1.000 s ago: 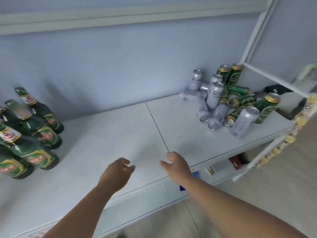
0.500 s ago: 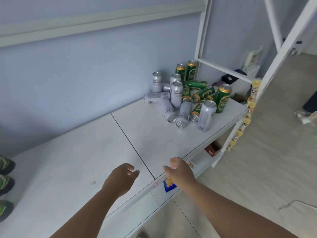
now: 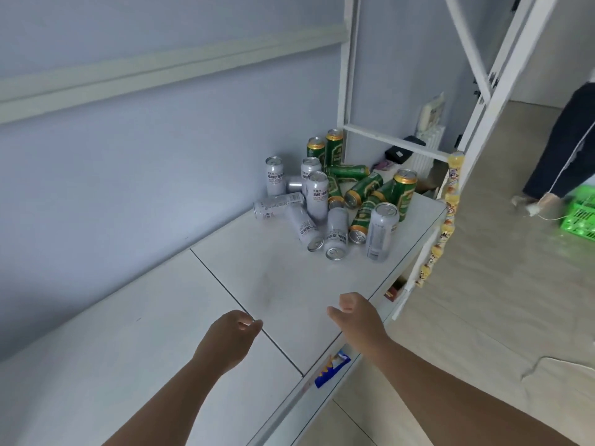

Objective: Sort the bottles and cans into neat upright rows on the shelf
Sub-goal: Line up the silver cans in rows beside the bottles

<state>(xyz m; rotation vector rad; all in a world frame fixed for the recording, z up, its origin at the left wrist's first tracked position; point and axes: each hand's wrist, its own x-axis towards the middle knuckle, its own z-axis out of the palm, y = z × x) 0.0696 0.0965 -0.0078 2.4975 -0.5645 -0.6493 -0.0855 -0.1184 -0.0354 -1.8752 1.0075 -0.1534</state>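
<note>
Looking down at a smooth white shelf (image 3: 167, 320) with a thin dark seam running across its matte top, I see both of my hands low and near, holding nothing. My left hand (image 3: 230, 338) hovers over the seam with its fingers loosely curled; my right hand (image 3: 357, 317) sits just to the right of it near the shelf's front edge, fingers half bent and the palm empty. No bottles show in this view.

The cans (image 3: 335, 201) lie in a heap at the far right end of the shelf, well apart from my hands — slim matte silver cylinders mixed with glossy green ones that have gold rims. Several stand upright: a silver can (image 3: 381, 231) nearest the shelf's front edge, a green can (image 3: 402, 194) behind it, and more against the pale blue wall (image 3: 145, 162). Others lie on their sides, tops pointing toward me, leaning across one another.

A white metal frame (image 3: 476, 130) rises at the shelf's right end, with a yellow strip of snack packets (image 3: 447, 207) hanging down it. Farther right, on the beige floor, a person's dark trouser leg (image 3: 560, 146) stands beside a bright green crate (image 3: 579, 214).
</note>
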